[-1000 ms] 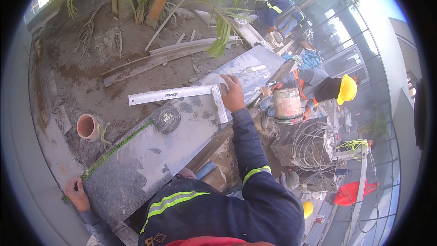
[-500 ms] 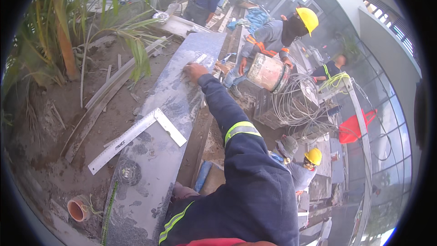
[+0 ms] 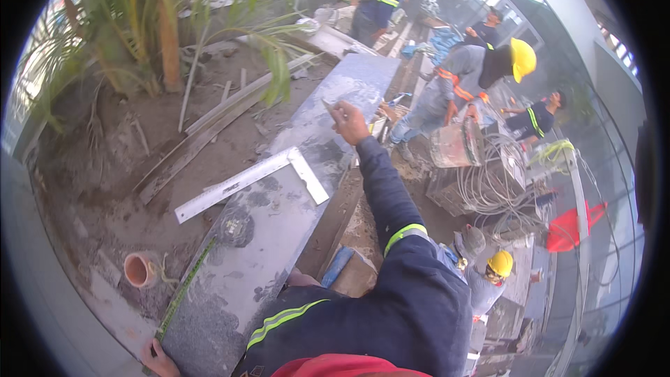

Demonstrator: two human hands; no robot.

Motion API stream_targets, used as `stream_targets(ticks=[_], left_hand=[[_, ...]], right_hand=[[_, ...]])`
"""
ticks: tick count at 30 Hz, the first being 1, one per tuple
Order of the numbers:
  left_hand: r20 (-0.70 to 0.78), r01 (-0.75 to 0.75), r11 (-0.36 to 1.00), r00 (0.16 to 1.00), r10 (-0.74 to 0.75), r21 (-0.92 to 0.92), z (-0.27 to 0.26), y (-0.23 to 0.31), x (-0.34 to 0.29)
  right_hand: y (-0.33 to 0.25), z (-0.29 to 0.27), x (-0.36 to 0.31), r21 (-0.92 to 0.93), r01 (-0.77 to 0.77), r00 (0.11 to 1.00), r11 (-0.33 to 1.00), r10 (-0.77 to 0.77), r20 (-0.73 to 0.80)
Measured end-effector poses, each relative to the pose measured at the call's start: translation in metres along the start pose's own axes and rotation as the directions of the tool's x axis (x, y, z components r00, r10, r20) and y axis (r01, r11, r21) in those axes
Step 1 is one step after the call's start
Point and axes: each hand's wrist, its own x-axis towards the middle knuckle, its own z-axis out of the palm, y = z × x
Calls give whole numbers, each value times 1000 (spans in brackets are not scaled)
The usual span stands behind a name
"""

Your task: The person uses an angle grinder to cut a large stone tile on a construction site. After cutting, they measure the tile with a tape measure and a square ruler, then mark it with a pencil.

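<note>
A long grey stone slab (image 3: pixel 262 272), blotched with wet or dusty patches, stretches away in front of me. Above its far half, my right hand (image 3: pixel 349 124) pinches a small, pale, pointed piece (image 3: pixel 327 105), too small to name. At the near left edge of the slab, my left hand (image 3: pixel 159 359) has its fingers closed at the end of a green measuring tape (image 3: pixel 187 283) that runs along that edge. A white metal square (image 3: pixel 237 185) lies across the slab between my hands, its long arm reaching over the soil. Nearby is a round, clear-looking thing (image 3: pixel 237 227).
Left of the slab are soil, a palm (image 3: pixel 169 28), wooden strips (image 3: pixel 216 126) and an orange pipe end (image 3: pixel 139 269). To the right, a person in a yellow helmet (image 3: pixel 464 73) handles a dirty bucket (image 3: pixel 457 143) near coiled cable (image 3: pixel 499 174). Other people work beyond.
My view has shifted, so the scene sits further right. My left hand has come into sight at the tape. The small piece in my right hand now shows. The co-worker's bucket is lower and more upright.
</note>
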Motion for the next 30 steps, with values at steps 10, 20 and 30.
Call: stream_targets(ticks=[10,20,30], left_hand=[[-70,-124,992,990,122,-19,9,31,13],[10,-99,995,995,99,-2,18,12,14],[13,-97,994,995,98,-49,14,4,19]], right_hand=[[-189,172,-190,-59,489,703,870,-353,617],[-171,207,-230,-249,677,539,692,-237,808],[-153,149,-191,-348,547,632,761,-103,768]])
